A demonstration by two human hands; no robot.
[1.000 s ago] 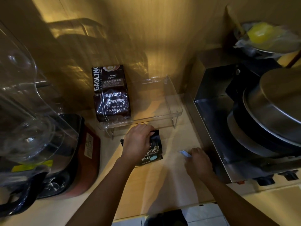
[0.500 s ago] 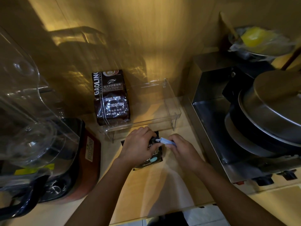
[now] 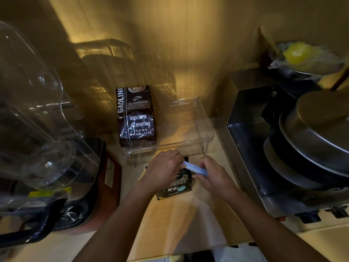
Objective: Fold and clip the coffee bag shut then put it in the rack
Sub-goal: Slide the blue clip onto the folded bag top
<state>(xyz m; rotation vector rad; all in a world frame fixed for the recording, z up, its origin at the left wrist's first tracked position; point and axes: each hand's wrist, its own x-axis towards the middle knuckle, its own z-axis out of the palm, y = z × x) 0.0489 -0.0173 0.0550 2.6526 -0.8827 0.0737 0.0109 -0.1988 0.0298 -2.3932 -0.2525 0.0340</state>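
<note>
The small dark coffee bag (image 3: 174,186) is lying flat on the worktop (image 3: 188,220), just in front of the clear rack (image 3: 200,129), with its far end tucked under the person's fingers; the left hand (image 3: 162,170) is pressing down on that end, seemingly pinning a fold, though the fold itself is hidden beneath the knuckles; the right hand (image 3: 213,175) is gripping a pale blue clip (image 3: 194,168) and bringing its tip in across the top of the bag, right against the left fingers; whether the clip is already biting on the bag I cannot tell, so the clipping is looking under way rather than finished; moving the bag up into the rack is still to be done; the rack is holding a larger brown coffee pack (image 3: 136,118) standing at its left end, with open room to the right of it; a red appliance (image 3: 105,184) is sitting to the left and a steel cooker (image 3: 273,140) to the right.
</note>
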